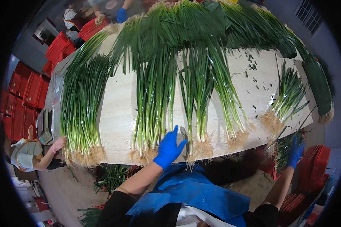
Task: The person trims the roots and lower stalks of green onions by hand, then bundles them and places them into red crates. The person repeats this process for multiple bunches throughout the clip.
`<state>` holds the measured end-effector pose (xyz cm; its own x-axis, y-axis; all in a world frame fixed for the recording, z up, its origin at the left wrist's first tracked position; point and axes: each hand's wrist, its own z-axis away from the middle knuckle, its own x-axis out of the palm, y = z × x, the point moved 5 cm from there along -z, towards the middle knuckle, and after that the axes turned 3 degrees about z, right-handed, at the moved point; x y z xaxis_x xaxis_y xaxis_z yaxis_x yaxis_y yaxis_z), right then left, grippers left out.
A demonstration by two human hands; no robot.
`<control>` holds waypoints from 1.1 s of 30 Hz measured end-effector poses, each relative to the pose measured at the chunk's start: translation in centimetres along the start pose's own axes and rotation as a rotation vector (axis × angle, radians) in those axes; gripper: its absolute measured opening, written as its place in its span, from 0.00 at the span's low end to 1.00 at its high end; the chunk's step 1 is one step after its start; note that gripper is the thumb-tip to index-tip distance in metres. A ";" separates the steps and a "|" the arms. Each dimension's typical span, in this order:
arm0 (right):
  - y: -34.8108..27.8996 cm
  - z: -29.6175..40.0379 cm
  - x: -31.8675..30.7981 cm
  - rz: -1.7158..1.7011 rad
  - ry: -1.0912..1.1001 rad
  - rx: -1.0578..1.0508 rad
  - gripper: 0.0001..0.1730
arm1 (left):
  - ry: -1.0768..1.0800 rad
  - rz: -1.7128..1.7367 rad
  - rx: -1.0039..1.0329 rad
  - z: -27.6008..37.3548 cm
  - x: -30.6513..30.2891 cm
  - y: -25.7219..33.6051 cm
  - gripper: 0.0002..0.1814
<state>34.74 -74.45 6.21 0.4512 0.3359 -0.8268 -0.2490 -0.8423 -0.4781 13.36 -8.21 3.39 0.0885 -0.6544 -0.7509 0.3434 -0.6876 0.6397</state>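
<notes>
Bundles of long green onions with pale roots lie across a light wooden table (118, 113). My left hand (169, 149), in a blue glove, rests at the near edge by the roots of a middle bunch (150, 113), index finger extended and thumb apart. Right of it lie a narrow bunch (201, 113) and a leaning bunch (227, 110). My right hand (295, 151), also blue-gloved, is past the table's near right edge, beside loose green leaves (284, 150); whether it holds any is unclear. A short-cut bunch (285, 105) lies near the right end.
A co-worker's pink-gloved hand (58, 144) touches the left bunch (83, 113). Other people's hands show at the far side. Red crates (25, 93) stand at left, red stacked containers (312, 170) at right. Cut leaf bits (252, 66) litter the table.
</notes>
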 end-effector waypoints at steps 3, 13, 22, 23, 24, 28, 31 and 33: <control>-5.7 3.1 1.5 -0.077 -0.155 -0.065 0.27 | -0.206 -0.112 -0.157 -0.4 3.9 0.6 0.48; -38.5 33.5 14.9 0.006 -0.883 -0.593 0.58 | -0.218 0.688 -0.323 -1.1 5.4 -3.0 0.25; -36.0 31.6 19.1 -0.383 -1.052 -0.215 0.48 | -0.401 1.634 -0.468 3.6 -1.7 -3.3 0.29; -34.9 31.2 20.1 -0.369 -1.010 -0.278 0.48 | -0.374 1.659 -0.441 3.9 -2.5 -3.3 0.29; -34.5 31.1 20.5 -0.359 -0.971 -0.342 0.48 | -0.339 1.681 -0.415 4.4 -3.2 -3.6 0.30; -34.9 30.6 20.0 -0.512 -1.200 -0.191 0.34 | -0.048 1.343 -0.506 4.9 -4.5 -7.4 0.30; -36.4 31.1 16.5 -0.791 -1.290 -0.049 0.23 | 0.325 -0.075 -0.016 3.6 -6.4 -7.5 0.32; -36.4 32.0 15.0 -1.113 -1.337 0.131 0.24 | 0.426 -0.114 0.086 2.2 -7.4 -3.6 0.29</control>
<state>23.15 -25.25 1.68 -0.5007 0.8245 0.2636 -0.4304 0.0270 -0.9023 9.46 -1.61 6.98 0.4377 -0.3975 -0.8065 0.2963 -0.7831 0.5468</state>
